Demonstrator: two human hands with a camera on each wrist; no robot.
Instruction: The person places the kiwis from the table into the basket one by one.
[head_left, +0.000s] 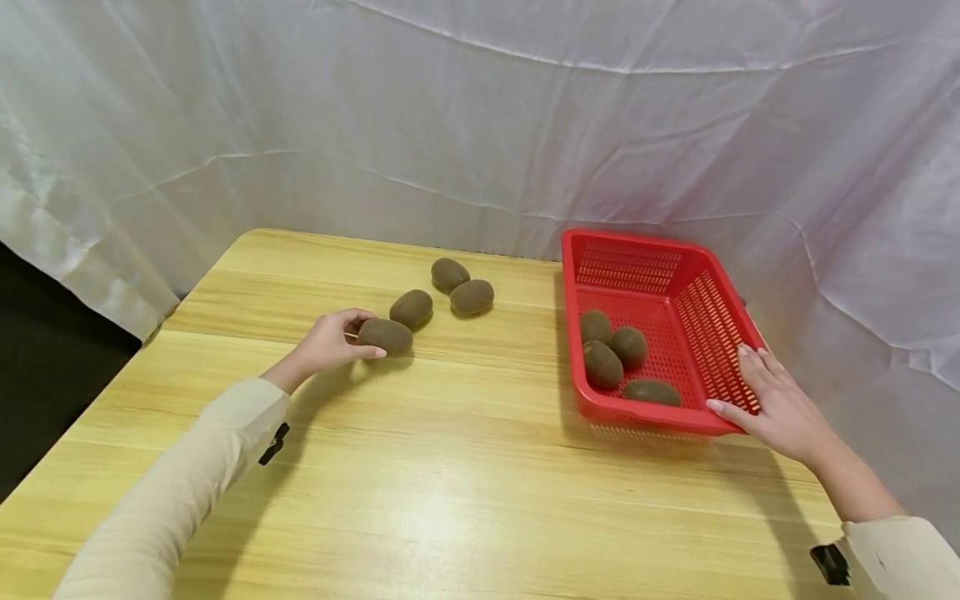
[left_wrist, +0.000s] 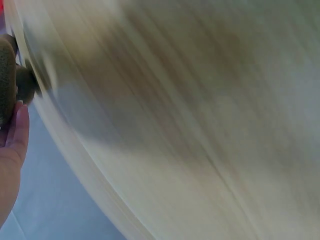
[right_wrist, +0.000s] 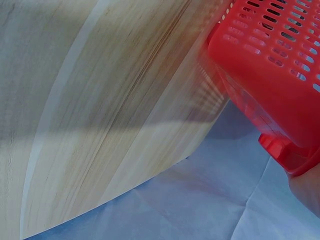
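Note:
A brown, oval kiwi (head_left: 386, 337) is between the thumb and fingers of my left hand (head_left: 330, 342), over the left part of the table. The same kiwi (left_wrist: 6, 82) shows at the left edge of the left wrist view, partly cut off. Just beyond it is another kiwi (head_left: 412, 309). My right hand (head_left: 783, 408) grips the near right corner of a red plastic basket (head_left: 645, 414), thumb over the front rim and fingers along the right rim. Inside the basket, several kiwis (head_left: 628, 347) lie toward the left and front.
Two more kiwis, one farther back (head_left: 450, 275) and one nearer (head_left: 472, 297), lie side by side on the wooden table (head_left: 450, 483). A pale cloth curtain (head_left: 420, 125) hangs behind the table's back edge and along the right side.

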